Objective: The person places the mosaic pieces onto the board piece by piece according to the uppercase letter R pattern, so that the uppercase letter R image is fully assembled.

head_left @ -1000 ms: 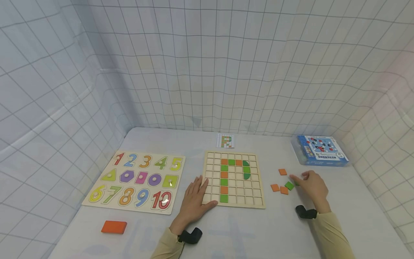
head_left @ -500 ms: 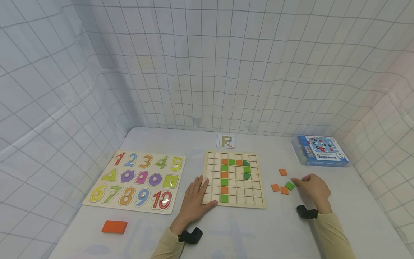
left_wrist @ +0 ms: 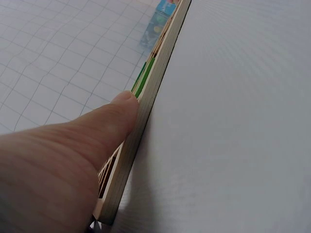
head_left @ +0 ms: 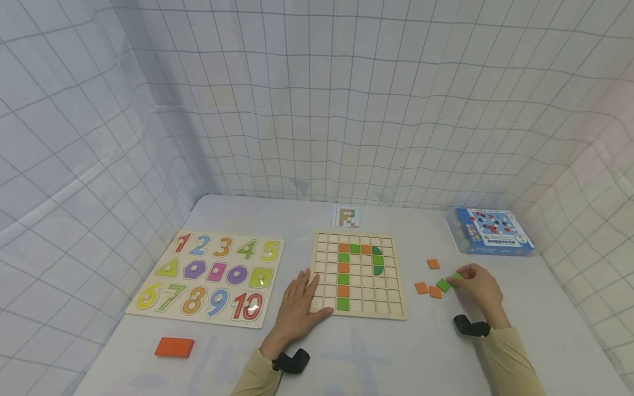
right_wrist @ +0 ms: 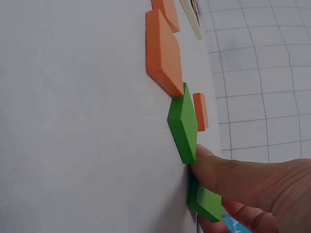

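Observation:
My left hand [head_left: 297, 311] lies with spread fingers over the left edge of the wooden grid board [head_left: 366, 313]; its thumb [left_wrist: 109, 119] rests on the near rim. Orange and green square tiles form a column and a top row on the board, with two dark green rounded pieces [head_left: 378, 270] at the right. Beyond the board's right side, my right hand [head_left: 477, 286] pinches a green square tile [right_wrist: 208, 203] between thumb and fingers, close over the table. Another green tile [right_wrist: 183, 126] lies right beside the thumb. Several orange tiles [head_left: 421, 287] lie around it.
A number puzzle board [head_left: 203, 275] lies at the left, with an orange block [head_left: 175, 347] in front of it. A small pattern card [head_left: 345, 215] is behind the grid board. The blue boxed set [head_left: 495, 231] stands at the back right.
A green tile, hidden behind the right hand's fingers half a second ago, now shows at the fingertips, tilted up. My left hand and the board have not moved.

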Action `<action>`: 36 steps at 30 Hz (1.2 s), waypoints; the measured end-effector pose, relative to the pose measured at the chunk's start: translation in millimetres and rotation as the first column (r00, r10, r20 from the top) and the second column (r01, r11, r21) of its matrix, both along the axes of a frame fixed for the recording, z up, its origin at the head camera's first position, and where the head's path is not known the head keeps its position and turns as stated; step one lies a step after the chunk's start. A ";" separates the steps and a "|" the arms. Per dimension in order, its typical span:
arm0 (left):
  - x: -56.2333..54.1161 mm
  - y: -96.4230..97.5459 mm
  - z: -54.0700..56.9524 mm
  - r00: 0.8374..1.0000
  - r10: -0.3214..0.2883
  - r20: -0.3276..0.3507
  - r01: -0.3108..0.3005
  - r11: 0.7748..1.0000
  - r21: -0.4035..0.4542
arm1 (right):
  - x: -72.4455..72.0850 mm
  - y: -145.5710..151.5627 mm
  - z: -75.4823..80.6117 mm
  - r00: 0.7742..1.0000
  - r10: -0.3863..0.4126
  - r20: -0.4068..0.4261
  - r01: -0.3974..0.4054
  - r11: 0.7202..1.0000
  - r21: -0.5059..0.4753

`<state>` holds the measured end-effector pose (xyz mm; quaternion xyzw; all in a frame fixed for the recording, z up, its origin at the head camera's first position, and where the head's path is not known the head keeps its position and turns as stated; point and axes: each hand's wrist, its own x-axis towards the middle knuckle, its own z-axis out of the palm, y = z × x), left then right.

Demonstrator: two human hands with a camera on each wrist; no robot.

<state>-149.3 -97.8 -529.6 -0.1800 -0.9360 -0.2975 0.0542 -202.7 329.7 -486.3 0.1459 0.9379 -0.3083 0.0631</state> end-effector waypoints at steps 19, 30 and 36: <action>0.6 -0.3 -3.8 0.996 -0.003 -0.089 0.005 1.000 0.024 | 6.6 -16.1 -2.3 0.955 -0.092 -0.282 0.086 0.996 -0.033; -1.3 -0.4 -1.1 1.000 0.001 -0.004 -0.001 1.000 -0.005 | -8.3 -60.7 5.1 0.895 -0.077 -0.440 -0.002 0.984 -0.176; -1.2 -0.3 -0.8 1.000 0.000 -0.014 0.000 1.000 -0.009 | -20.1 -90.4 8.8 0.870 0.031 -0.491 -0.131 0.977 -0.171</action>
